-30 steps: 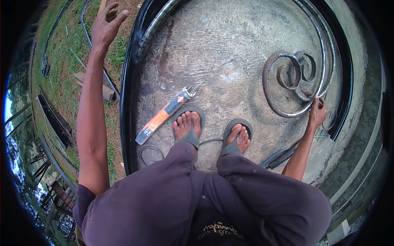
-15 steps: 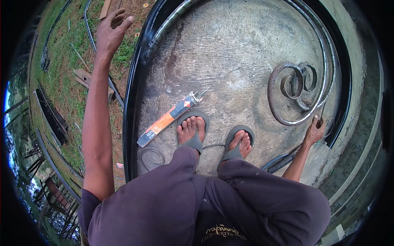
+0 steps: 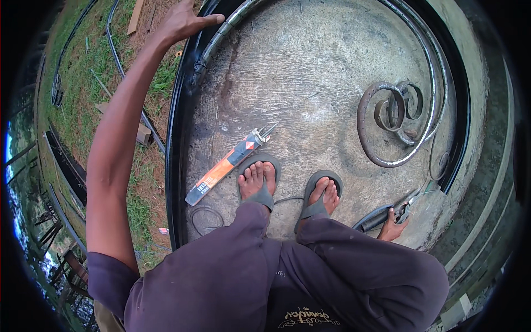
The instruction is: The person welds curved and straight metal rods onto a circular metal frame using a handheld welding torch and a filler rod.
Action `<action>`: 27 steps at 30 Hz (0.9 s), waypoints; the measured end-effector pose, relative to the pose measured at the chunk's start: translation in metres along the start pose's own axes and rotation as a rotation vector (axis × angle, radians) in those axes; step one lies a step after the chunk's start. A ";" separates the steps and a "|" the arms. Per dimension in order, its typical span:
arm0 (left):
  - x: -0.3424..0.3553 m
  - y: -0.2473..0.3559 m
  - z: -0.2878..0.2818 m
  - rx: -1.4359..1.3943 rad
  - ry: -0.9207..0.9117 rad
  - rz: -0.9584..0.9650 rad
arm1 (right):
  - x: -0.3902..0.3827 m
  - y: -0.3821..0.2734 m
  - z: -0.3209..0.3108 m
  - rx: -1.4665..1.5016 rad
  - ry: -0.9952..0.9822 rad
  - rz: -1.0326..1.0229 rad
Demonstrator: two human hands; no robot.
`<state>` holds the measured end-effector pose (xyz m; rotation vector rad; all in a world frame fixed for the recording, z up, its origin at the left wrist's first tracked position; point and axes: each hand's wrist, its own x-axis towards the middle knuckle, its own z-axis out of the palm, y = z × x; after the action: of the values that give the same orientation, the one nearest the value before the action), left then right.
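Note:
My left hand [image 3: 183,23] reaches to the upper left rim of a black curved metal frame [image 3: 176,124], thumb stretched out. Its thumb tip is close to a bent segmented metal rod [image 3: 218,41]; whether they touch I cannot tell. The fingers run partly out of the picture at the top. At lower right, my right hand [image 3: 391,228] is closed round a welding electrode holder [image 3: 375,222] with a black handle and cable. A thin wire-like rod shows by its jaws. Further up lies a scrolled metal piece [image 3: 366,133], with smaller curls inside it.
An orange and dark packet of welding rods [image 3: 224,169] lies open-ended by my left sandal [image 3: 278,166]. A thin cable [image 3: 206,218] loops on the concrete floor [image 3: 287,83]. Wood scraps [image 3: 142,134] and bent metal bars lie on the grass to the left.
My left hand has moved up and right, from above the grass to the frame. My right hand has come down from beside the scroll and taken hold of the electrode holder.

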<state>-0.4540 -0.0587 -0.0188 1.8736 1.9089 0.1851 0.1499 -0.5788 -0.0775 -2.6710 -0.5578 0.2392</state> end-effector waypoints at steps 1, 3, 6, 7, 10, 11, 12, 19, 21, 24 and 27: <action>0.014 0.013 0.005 0.063 0.003 0.091 | -0.002 0.002 0.000 0.028 0.042 0.004; 0.038 0.037 0.012 0.098 0.008 0.230 | -0.008 0.006 0.002 0.081 0.111 0.036; 0.055 0.065 0.019 0.054 -0.045 0.294 | -0.021 0.008 0.006 -0.380 0.252 -0.145; 0.059 0.072 0.019 0.063 -0.102 0.261 | -0.027 0.008 0.006 -0.440 0.251 -0.175; 0.062 0.080 0.026 0.130 -0.058 0.263 | -0.039 -0.004 0.003 -0.590 0.267 -0.271; 0.064 0.079 0.029 0.153 -0.072 0.218 | -0.041 -0.011 0.002 -0.615 0.294 -0.332; 0.068 0.078 0.033 0.175 -0.083 0.174 | -0.043 -0.018 0.000 -0.638 0.323 -0.392; 0.098 0.038 0.053 0.121 0.007 0.349 | -0.052 -0.049 0.012 -0.462 -0.012 -0.197; 0.105 0.029 0.054 0.033 0.002 0.469 | -0.049 -0.045 0.019 -0.288 -0.034 -0.045; 0.117 0.019 0.053 0.033 -0.010 0.579 | -0.042 -0.041 0.025 -0.082 0.092 -0.024; 0.124 0.010 0.053 0.093 -0.003 0.606 | -0.039 -0.044 0.024 0.076 0.140 0.086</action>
<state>-0.4191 0.0508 -0.0900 2.4641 1.3107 0.2825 0.0932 -0.5500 -0.0774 -2.6159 -0.3827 0.0941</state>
